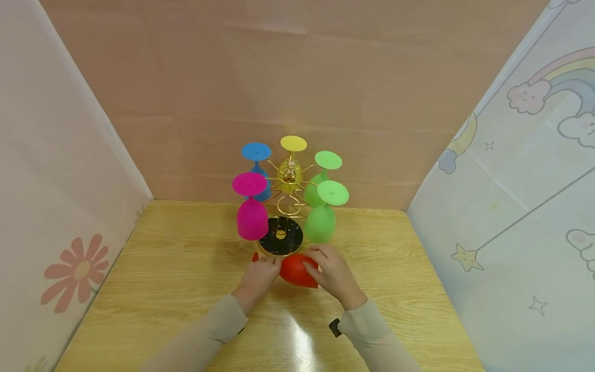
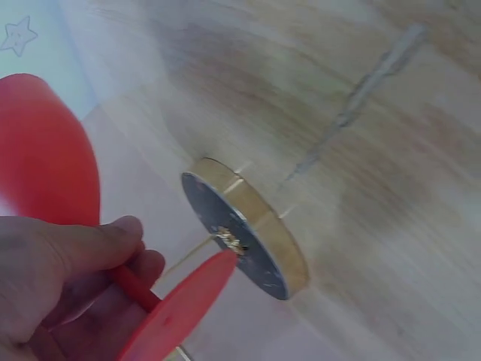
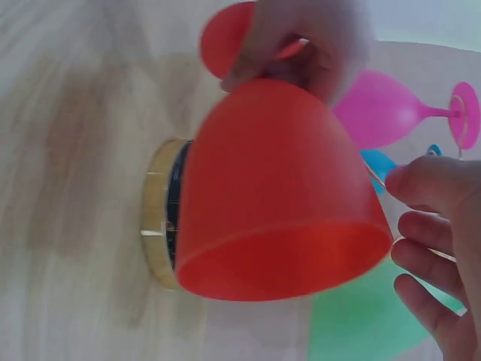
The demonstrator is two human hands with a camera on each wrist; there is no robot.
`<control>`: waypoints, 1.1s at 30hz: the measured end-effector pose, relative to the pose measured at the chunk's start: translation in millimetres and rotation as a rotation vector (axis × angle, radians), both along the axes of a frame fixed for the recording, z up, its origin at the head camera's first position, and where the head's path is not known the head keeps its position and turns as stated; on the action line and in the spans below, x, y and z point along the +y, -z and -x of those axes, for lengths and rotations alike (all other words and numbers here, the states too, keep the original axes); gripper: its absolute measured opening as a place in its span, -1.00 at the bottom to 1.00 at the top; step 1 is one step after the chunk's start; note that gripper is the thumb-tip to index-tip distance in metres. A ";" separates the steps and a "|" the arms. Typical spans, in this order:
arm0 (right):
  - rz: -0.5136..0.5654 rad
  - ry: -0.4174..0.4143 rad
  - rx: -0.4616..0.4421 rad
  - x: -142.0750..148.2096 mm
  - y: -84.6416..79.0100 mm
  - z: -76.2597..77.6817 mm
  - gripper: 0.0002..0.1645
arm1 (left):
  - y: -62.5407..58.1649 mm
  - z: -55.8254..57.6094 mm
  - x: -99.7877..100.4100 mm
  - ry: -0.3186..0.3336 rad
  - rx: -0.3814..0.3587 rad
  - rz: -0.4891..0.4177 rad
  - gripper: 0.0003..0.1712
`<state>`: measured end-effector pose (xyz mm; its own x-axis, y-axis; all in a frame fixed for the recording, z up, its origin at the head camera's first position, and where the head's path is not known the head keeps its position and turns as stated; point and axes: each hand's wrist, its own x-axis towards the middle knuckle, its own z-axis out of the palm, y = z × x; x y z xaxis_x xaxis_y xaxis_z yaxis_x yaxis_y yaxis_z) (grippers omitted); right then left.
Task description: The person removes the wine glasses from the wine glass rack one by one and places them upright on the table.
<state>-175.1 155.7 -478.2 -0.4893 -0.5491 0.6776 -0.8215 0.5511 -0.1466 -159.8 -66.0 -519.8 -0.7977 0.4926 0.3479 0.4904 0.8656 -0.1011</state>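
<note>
A red plastic wine goblet [image 1: 294,270] lies sideways in front of a gold wire goblet rack [image 1: 288,206]. My left hand [image 1: 258,276] pinches its stem between bowl and foot, thumb and fingers around it in the left wrist view. The red foot [image 2: 184,312] points away past my fingers. At the bowl's open end is my right hand [image 1: 335,273], its fingers loosely bent. In the right wrist view the thumb and fingertips [image 3: 419,259] are right beside the rim, with the bowl mouth facing this camera.
Upside down on the rack hang a magenta goblet [image 1: 252,219], a blue one [image 1: 263,192], a yellow one [image 1: 284,178] and two green ones [image 1: 321,225]. Its round black base [image 1: 293,237] stands on the wooden table [image 1: 186,279]. Printed cloths flank both sides.
</note>
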 end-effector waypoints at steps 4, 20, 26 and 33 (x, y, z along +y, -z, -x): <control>0.046 0.023 0.014 0.7 -10.0 2.8 -0.63 | 7.3 -1.7 -7.3 0.005 0.013 -0.071 -0.68; 0.211 0.039 0.031 -9.4 -59.6 14.5 -0.74 | 25.0 -10.7 -47.0 -0.013 -0.049 -0.370 -0.58; 0.251 -0.002 0.060 -22.4 -80.0 20.8 -0.74 | 33.5 -11.1 -62.0 -0.027 0.002 -0.443 -0.61; 0.216 -0.011 0.041 -39.1 -102.6 30.0 -0.66 | 41.5 -11.3 -77.2 -0.049 0.046 -0.528 -0.54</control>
<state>-205.2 116.6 -375.6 -0.4535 -0.3937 0.7996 -0.8349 0.5017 -0.2264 -148.6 -143.2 -561.4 -0.7936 0.2030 0.5736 0.4532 0.8262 0.3346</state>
